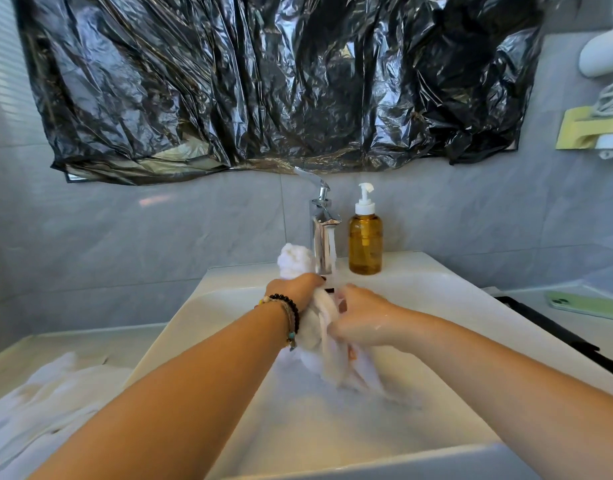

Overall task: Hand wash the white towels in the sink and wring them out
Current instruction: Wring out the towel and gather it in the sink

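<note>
A wet white towel (319, 329) hangs bunched over the white sink (436, 282), its lower end trailing into the basin. My left hand (298, 289), with bead bracelets at the wrist, grips the towel's upper part; a puffy end sticks up above it. My right hand (362, 315) grips the towel just to the right, close against the left. Water runs from the chrome faucet (323, 233) right behind the hands. Another white towel (41, 403) lies crumpled on the counter at the left.
An amber soap pump bottle (365, 240) stands right of the faucet. A green phone (589, 306) lies on the right counter. Black plastic sheeting (263, 81) covers the wall above. White fixtures and a yellow holder (589, 131) hang at the upper right.
</note>
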Demonstrator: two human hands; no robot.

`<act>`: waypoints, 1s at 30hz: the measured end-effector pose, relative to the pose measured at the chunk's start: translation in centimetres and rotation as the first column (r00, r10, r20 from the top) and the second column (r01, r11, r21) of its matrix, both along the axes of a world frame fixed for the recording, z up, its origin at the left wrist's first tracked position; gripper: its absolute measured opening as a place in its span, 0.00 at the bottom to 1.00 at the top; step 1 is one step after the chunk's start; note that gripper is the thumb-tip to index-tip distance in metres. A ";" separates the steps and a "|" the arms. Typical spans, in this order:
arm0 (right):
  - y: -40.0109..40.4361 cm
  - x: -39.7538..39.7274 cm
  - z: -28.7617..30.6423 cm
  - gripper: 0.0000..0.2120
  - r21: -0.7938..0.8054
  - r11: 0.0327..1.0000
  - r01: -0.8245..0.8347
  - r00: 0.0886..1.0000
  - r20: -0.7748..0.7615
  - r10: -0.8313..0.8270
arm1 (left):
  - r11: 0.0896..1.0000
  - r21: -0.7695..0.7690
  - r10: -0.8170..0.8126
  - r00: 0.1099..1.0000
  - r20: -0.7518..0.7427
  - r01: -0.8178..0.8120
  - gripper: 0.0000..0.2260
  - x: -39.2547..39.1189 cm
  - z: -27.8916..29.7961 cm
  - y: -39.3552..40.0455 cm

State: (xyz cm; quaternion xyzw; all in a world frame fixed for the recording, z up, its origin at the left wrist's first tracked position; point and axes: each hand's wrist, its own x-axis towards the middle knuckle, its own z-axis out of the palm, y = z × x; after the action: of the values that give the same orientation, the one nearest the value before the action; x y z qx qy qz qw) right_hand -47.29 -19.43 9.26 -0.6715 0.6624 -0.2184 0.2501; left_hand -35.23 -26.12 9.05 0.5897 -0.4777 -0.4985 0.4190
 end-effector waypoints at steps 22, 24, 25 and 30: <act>-3.8 0.8 -1.8 0.07 -0.154 0.987 -0.045 0.979 -0.202 0.013 | 0.993 -0.107 0.007 0.920 -0.392 -0.053 0.24 -2.8 0.2 1.0; -3.9 0.4 -2.0 0.13 -0.130 0.991 -0.010 0.994 -0.106 -0.004 | 0.987 -0.149 0.001 0.919 -0.395 -0.065 0.26 -3.1 0.1 0.7; -4.0 0.2 -2.0 0.15 -0.143 0.990 0.012 0.997 -0.070 -0.022 | 0.984 -0.163 0.004 0.914 -0.405 -0.076 0.26 -3.2 0.2 0.7; -4.3 0.7 -2.4 0.16 -0.241 0.961 0.138 0.989 -0.022 -0.147 | 0.974 -0.121 0.107 0.860 -0.498 -0.192 0.15 -3.2 0.8 0.9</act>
State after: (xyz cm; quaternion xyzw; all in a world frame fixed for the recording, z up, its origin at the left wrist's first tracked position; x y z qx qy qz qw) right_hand -46.59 -23.69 6.85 -0.6515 0.6827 -0.3007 0.1378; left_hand -38.42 -25.22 9.84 0.4428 -0.3489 -0.5555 0.6113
